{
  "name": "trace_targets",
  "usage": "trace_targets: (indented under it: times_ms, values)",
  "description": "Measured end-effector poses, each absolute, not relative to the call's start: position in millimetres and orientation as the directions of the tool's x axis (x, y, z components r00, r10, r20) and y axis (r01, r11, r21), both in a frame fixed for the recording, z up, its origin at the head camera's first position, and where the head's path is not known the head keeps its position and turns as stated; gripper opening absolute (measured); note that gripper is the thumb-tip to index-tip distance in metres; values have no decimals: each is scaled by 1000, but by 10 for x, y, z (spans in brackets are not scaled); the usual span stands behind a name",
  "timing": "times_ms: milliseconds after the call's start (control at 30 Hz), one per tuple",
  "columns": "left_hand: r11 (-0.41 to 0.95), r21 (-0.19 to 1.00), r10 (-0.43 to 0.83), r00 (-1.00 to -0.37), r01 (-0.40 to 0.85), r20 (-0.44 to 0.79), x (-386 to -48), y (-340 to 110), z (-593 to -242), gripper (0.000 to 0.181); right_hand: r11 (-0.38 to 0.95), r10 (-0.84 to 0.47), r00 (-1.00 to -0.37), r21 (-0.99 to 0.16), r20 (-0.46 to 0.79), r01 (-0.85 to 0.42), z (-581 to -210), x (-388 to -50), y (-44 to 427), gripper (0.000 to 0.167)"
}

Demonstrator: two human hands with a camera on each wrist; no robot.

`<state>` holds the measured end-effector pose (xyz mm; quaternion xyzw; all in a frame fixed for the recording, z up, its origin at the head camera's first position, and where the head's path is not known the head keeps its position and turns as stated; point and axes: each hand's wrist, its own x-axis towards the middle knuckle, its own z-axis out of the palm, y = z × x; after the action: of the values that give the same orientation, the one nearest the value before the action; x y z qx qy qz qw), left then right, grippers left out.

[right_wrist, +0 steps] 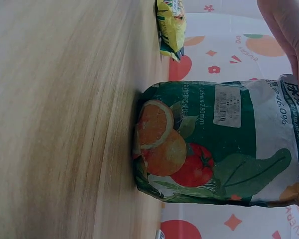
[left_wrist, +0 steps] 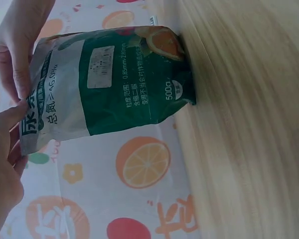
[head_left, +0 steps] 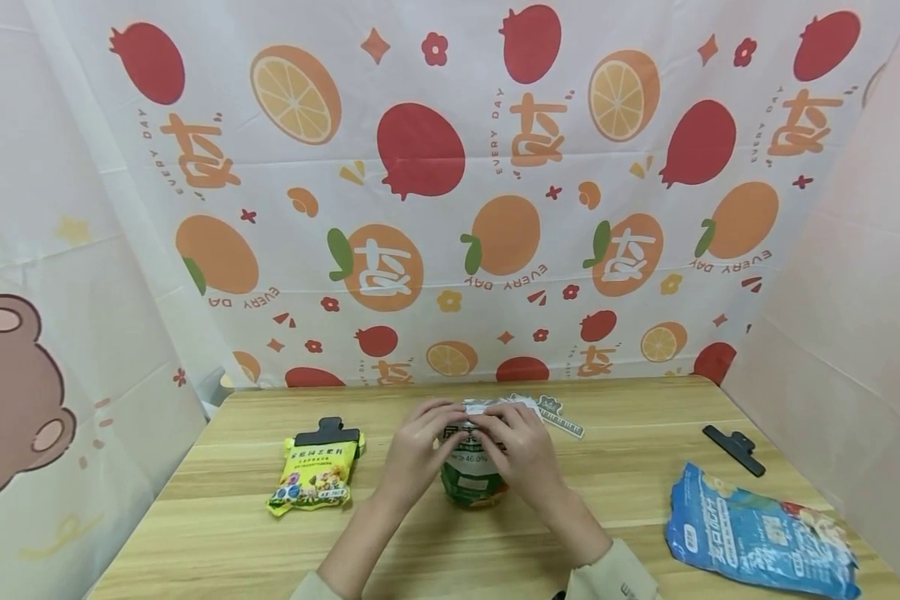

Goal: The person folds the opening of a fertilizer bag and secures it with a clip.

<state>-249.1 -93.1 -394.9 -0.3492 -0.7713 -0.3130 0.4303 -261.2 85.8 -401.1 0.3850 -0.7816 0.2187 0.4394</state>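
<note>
A green and white fertilizer bag [head_left: 471,487] marked 46.0% and 500g stands upright on the table. Its front carries a barcode label, and printed oranges and a tomato show in the right wrist view. My left hand [head_left: 420,454] pinches the bag's top edge from the left, thumb in front and fingers behind. From the other side my right hand [head_left: 523,450] pinches the same edge, its fingertips close to the left hand's. Both hands [left_wrist: 5,159] hide part of the top, so I cannot tell whether the bag is open there.
At left lies a yellow bag [head_left: 317,475] with a black clip [head_left: 330,432] across its top. A blue bag [head_left: 761,533] lies at right, with a loose black clip [head_left: 735,450] behind it. Behind the fertilizer bag is a ruler [head_left: 562,418]. A fruit-print curtain [head_left: 450,250] hangs behind the table.
</note>
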Motion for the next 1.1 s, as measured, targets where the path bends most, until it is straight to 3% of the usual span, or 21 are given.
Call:
trace_targets:
  times_ms: [133, 567, 933, 1100]
  values:
    - [590, 146, 271, -365, 794, 891, -2494, -920, -3940, 30, 597, -397, -330, -32, 857, -801, -4007, -2616, 861, 18]
    - [567, 288, 202, -469, 772, 860, -2480, -891, -3984, 18, 577, -331, -367, -121, 870, -808, -4030, -2614, 808, 8]
    - [495, 345, 190, -487, 797, 853, -2525, -938, -3998, 18, 581, -335, -379, -127, 863, -804, -4000, -2625, 829, 6]
    - [434, 440, 191, -557, 786, 808, -2520, -1004, -4027, 18, 560, -359, -416, -164, 836, -812, -4006, -2643, 997, 10]
